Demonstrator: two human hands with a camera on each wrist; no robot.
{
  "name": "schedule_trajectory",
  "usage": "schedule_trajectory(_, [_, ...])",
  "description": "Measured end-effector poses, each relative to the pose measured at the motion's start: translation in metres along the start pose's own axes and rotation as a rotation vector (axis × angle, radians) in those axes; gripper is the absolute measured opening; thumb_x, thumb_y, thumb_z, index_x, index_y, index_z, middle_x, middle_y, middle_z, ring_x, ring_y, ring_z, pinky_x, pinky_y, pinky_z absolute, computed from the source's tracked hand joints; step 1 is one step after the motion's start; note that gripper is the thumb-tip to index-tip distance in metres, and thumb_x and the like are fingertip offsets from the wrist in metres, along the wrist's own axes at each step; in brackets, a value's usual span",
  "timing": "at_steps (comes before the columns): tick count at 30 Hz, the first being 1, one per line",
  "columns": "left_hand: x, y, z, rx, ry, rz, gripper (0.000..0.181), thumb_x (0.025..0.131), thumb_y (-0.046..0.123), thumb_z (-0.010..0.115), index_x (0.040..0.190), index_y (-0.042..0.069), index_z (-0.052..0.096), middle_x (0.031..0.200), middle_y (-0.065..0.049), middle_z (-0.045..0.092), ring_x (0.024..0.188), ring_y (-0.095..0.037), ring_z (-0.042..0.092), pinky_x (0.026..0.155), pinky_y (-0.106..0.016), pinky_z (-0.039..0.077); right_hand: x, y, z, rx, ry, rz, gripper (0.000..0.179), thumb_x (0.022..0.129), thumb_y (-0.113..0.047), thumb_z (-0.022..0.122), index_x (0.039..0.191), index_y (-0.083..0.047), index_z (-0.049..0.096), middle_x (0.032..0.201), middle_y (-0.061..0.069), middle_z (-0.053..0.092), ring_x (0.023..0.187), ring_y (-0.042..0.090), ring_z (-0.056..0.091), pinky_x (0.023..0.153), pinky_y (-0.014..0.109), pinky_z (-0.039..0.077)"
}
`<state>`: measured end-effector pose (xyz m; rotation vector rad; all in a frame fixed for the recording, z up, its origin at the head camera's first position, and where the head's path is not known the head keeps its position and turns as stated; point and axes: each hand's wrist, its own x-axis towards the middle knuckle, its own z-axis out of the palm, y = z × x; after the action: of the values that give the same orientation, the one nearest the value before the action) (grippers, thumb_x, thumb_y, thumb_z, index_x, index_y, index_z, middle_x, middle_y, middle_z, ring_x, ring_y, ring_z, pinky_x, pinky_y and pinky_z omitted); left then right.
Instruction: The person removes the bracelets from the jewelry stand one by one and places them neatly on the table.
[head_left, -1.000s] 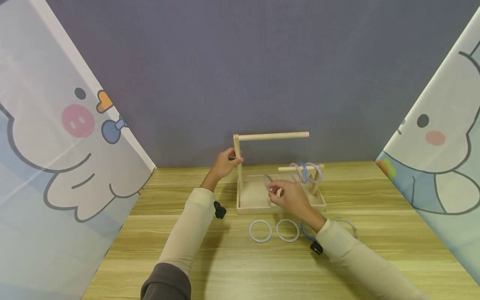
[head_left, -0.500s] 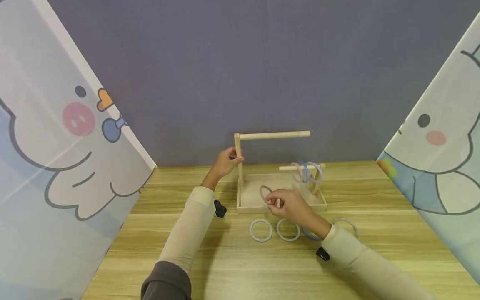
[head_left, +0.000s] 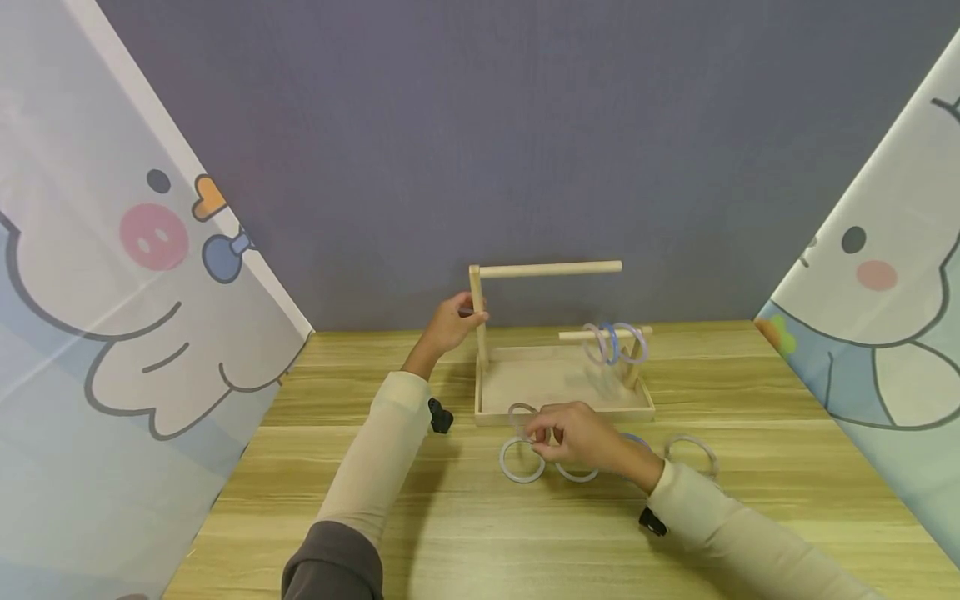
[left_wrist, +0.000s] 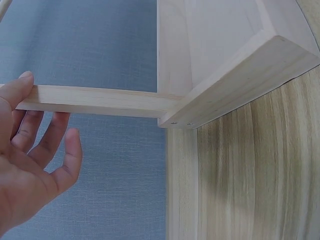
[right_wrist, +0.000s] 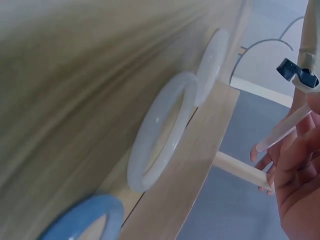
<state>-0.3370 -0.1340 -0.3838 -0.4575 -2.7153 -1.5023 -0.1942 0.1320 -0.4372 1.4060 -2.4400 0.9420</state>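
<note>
My left hand (head_left: 450, 323) grips the upright post (left_wrist: 100, 99) of a wooden bangle stand, thumb on one side and fingers on the other. My right hand (head_left: 573, 433) pinches a pale pinkish bangle (right_wrist: 285, 131) over the front edge of the stand's tray (head_left: 540, 383). Below it on the table lie a white bangle (head_left: 522, 481) and a second white bangle (right_wrist: 135, 167), partly covered by my hand in the head view. A blue bangle (right_wrist: 95, 210) sits behind my right wrist. Beside that wrist lies a pale beige bangle (head_left: 693, 439).
On the stand's short lower bar (head_left: 570, 337) hang a pinkish bangle, a blue bangle (head_left: 617, 346) and a lilac bangle (head_left: 645, 343). The longer upper bar (head_left: 551, 270) projects rightward from the post. Behind the wooden table (head_left: 465, 533) rises a grey backdrop (head_left: 480, 167), with printed panels at the sides.
My right hand has drawn the pinkish bangle back from over the tray toward the table's front, down to the row of bangles. The left hand stays on the post.
</note>
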Motion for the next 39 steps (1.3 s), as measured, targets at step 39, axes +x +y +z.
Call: schedule_trajectory(39, [0.001, -0.003, -0.002, 0.026, -0.008, 0.007, 0.044, 0.101, 0.032, 0.066, 0.137, 0.007, 0.059, 0.128, -0.01, 0.065, 0.122, -0.032, 0.063, 0.1, -0.051, 0.054, -0.017, -0.021, 0.029, -0.08, -0.365, -0.284, 0.014, 0.084, -0.019, 0.083, 0.097, -0.024, 0.079, 0.084, -0.016, 0.07, 0.072, -0.014, 0.057, 0.067, -0.003, 0.038])
